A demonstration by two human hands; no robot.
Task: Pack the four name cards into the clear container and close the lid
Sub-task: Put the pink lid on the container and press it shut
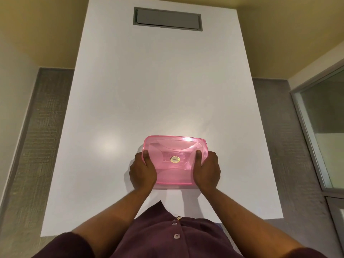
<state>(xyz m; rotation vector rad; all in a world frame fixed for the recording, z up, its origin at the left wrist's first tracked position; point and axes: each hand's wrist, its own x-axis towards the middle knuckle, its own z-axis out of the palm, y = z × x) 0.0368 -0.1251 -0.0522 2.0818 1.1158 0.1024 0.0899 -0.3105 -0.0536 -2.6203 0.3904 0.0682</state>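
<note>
White tabletop (162, 90) stretched far ahead of my hands, bare all the way to a grey rectangular hatch (167, 19) set flush near its far end. Grey carpet (37, 146) ran along both long sides, and a glass panel (323, 131) stood off to my right.

Between my hands sat the container (175, 161), its pink see-through lid (173, 146) lying on top with a small gold sticker (174, 159) at the middle. My left hand (142, 171) was curled around the left short edge, thumb pressed onto the lid, fingers wrapped down the side. My right hand (206, 171) gripped the right short edge the same way, thumb on top.

The near edge of the box lay close to the table's front edge by my purple shirt (167, 235). Open tabletop lay on both sides, beyond my knuckles. I could not tell through the tinted lid whether the cards were inside.
</note>
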